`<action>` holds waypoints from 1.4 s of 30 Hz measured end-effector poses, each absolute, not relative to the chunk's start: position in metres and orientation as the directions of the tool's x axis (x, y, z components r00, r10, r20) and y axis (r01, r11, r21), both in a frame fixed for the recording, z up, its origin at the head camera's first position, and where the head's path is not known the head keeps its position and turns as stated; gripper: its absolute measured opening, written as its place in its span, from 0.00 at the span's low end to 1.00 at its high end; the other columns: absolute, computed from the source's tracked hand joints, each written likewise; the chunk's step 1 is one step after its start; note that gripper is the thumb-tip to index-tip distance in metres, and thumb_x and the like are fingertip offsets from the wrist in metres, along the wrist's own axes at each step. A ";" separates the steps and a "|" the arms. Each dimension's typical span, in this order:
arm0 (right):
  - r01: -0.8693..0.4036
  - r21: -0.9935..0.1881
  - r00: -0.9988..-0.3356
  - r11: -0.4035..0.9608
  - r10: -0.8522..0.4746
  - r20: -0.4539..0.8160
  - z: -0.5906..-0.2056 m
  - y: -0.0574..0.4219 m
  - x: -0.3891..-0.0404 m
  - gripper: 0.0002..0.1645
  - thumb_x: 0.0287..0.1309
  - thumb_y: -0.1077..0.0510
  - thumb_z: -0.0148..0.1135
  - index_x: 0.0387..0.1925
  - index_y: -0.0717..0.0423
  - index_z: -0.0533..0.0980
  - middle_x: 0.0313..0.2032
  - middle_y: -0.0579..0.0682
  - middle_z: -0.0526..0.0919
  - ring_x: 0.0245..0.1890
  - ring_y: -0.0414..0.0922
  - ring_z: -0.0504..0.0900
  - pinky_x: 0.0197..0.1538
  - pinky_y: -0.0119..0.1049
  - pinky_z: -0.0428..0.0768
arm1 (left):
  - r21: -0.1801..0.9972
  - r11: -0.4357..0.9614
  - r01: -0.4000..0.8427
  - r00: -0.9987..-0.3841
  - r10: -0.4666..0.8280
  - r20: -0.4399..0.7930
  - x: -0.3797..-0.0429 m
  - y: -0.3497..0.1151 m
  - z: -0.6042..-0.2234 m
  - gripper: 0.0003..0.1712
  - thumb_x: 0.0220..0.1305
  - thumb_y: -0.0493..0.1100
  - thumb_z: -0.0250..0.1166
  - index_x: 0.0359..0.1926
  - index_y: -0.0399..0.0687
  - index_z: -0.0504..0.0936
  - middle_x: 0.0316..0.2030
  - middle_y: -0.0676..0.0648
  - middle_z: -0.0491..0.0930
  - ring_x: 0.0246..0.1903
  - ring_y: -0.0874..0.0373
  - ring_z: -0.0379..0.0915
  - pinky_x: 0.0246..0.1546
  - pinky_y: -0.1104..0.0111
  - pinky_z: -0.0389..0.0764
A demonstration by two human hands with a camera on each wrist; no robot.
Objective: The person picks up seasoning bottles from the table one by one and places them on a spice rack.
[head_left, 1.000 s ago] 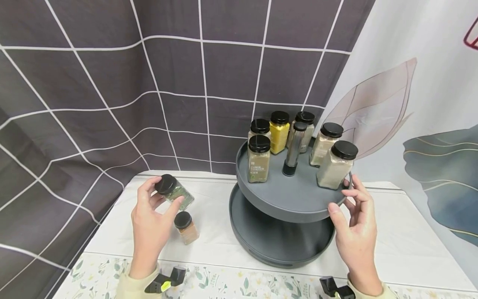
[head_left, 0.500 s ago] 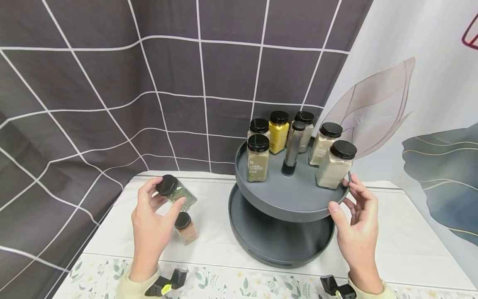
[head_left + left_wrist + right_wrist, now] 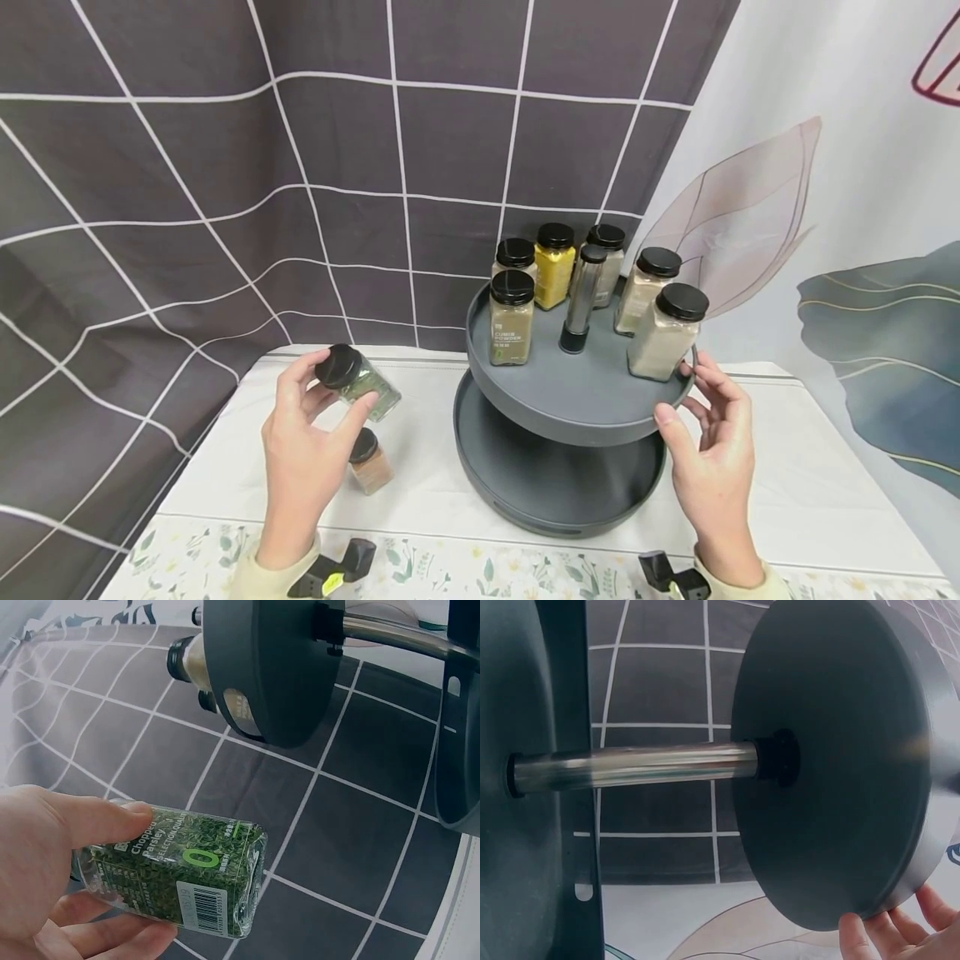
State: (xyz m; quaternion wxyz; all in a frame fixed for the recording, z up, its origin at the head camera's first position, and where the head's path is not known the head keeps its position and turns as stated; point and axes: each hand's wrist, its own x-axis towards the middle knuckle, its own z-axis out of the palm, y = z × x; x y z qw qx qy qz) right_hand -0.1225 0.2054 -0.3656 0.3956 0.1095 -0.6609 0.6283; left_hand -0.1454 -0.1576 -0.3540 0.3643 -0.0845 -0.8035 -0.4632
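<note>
My left hand (image 3: 303, 450) holds a clear jar of chopped parsley (image 3: 191, 862) with a black lid, thumb on one side and fingers on the other. The jar is tilted in the air, its lid toward the upper left in the head view. Below it, a small black-capped jar of orange-brown spice (image 3: 371, 471) leans in view on the white cloth. My right hand (image 3: 712, 454) pinches the right rim of the upper tray of a grey two-tier turntable (image 3: 570, 408), thumb outside. In the right wrist view the fingertips (image 3: 851, 922) lie at the tray's edge.
On the upper tray stand a cumin powder jar (image 3: 512, 321), a yellow spice jar (image 3: 554, 271), several pale spice jars and a centre post (image 3: 581, 300). The lower tray (image 3: 555, 487) sits beneath, joined by a metal pole (image 3: 667, 763). A gridded grey curtain (image 3: 352, 150) hangs behind.
The parsley jar has shifted slightly right and tipped a little more in my left hand. My right hand stays on the tray rim. The head view has panned slightly right.
</note>
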 end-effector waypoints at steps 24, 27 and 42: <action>-0.694 -0.713 -0.634 0.101 0.382 0.672 -0.366 0.206 -0.123 0.25 0.54 0.76 0.52 0.55 0.74 0.62 0.59 0.65 0.66 0.56 0.52 0.69 0.53 0.29 0.70 | 0.633 0.522 0.572 -0.672 -0.145 0.726 -0.144 -0.143 -0.325 0.40 0.42 0.34 0.75 0.59 0.48 0.69 0.48 0.52 0.75 0.42 0.57 0.79 0.46 0.74 0.77; -0.708 -0.702 -0.631 0.076 0.378 0.677 -0.366 0.206 -0.123 0.25 0.54 0.77 0.51 0.55 0.75 0.62 0.59 0.65 0.66 0.55 0.51 0.69 0.53 0.29 0.70 | 0.622 0.519 0.587 -0.658 -0.142 0.740 -0.143 -0.141 -0.322 0.40 0.41 0.32 0.75 0.59 0.46 0.69 0.48 0.51 0.75 0.41 0.58 0.79 0.45 0.74 0.77; -0.732 -0.679 -0.611 0.051 0.391 0.688 -0.367 0.208 -0.125 0.26 0.51 0.80 0.49 0.54 0.76 0.62 0.57 0.65 0.68 0.53 0.51 0.71 0.46 0.28 0.71 | 0.570 0.494 0.656 -0.607 -0.104 0.788 -0.141 -0.126 -0.300 0.40 0.38 0.27 0.75 0.56 0.35 0.69 0.45 0.43 0.76 0.41 0.55 0.80 0.45 0.73 0.78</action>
